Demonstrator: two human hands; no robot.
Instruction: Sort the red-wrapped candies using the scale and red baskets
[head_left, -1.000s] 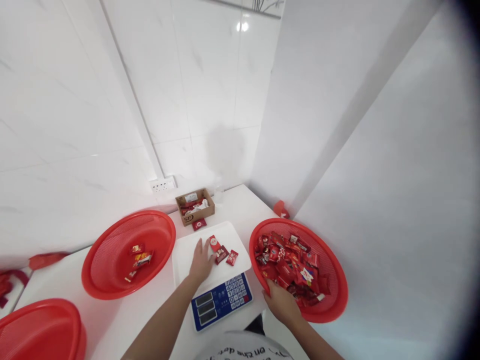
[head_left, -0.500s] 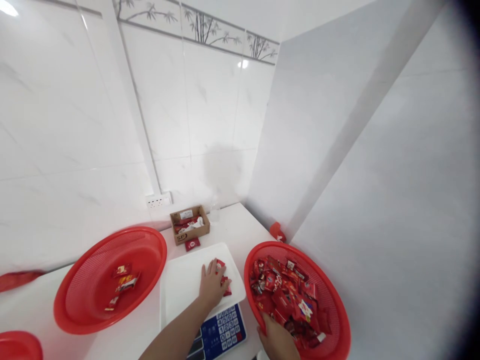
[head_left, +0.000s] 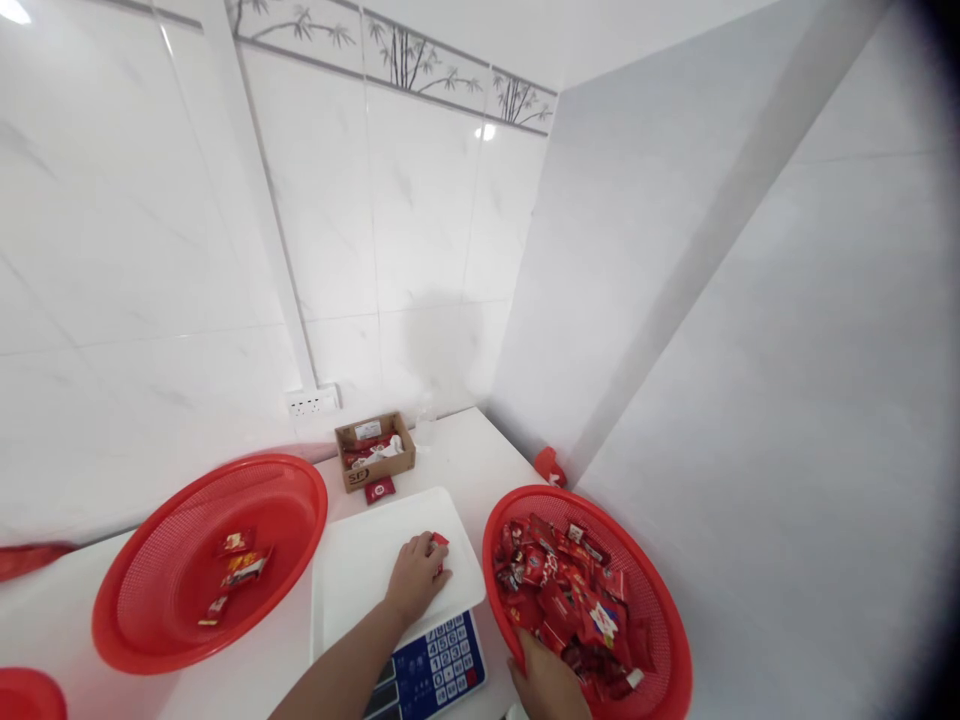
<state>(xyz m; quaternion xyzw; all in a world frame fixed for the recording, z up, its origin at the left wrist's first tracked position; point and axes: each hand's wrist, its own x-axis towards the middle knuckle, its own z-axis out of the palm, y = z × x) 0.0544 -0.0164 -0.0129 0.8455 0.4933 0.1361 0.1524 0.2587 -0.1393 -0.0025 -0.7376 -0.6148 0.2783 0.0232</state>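
My left hand (head_left: 417, 578) rests on the white tray (head_left: 360, 560) of a digital scale, its fingers curled round red candy packets (head_left: 439, 541), partly hidden under them. Below the tray the scale's blue keypad (head_left: 442, 665) shows. To the right, my right hand (head_left: 547, 680) grips the near left rim of a red plastic basket (head_left: 667, 600), thumb inside the wall. That basket holds many red-wrapped candies (head_left: 562, 590) and tilts toward the scale.
A second red basket (head_left: 135, 600) at left holds a few candy packets (head_left: 240, 565). Behind the scale stand a small cardboard box (head_left: 379, 470) with wrappers and a red packet (head_left: 380, 489). A red rim (head_left: 30, 690) shows at lower left. Walls close off the back and right.
My left fingers, spread over the red packets before, have curled in and gathered them slightly left on the tray. My right hand keeps its grip on the basket rim.
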